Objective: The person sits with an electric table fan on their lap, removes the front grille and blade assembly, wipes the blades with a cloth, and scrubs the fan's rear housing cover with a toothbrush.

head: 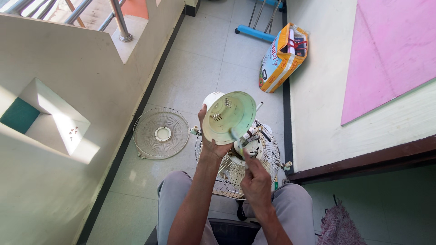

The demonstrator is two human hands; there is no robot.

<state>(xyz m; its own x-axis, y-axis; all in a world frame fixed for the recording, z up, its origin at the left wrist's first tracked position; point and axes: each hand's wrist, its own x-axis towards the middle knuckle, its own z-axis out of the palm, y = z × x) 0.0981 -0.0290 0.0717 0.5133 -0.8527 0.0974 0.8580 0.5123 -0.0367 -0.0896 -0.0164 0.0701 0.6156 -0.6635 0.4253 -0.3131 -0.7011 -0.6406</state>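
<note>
My left hand (211,144) holds up a pale green, bowl-shaped plastic fan motor cover (228,116), its hollow side facing me. My right hand (255,180) grips a thin tool, probably a screwdriver (236,138), whose tip reaches up toward the cover's lower rim. Below both hands the fan's motor (252,144) and rear wire grille (234,174) stand on the floor between my knees.
A detached front wire grille (161,133) lies flat on the tiled floor to the left. An orange-and-blue sack (281,56) leans on the right wall. A low parapet wall with railing (119,22) runs along the left. A pink mop head (338,224) lies at lower right.
</note>
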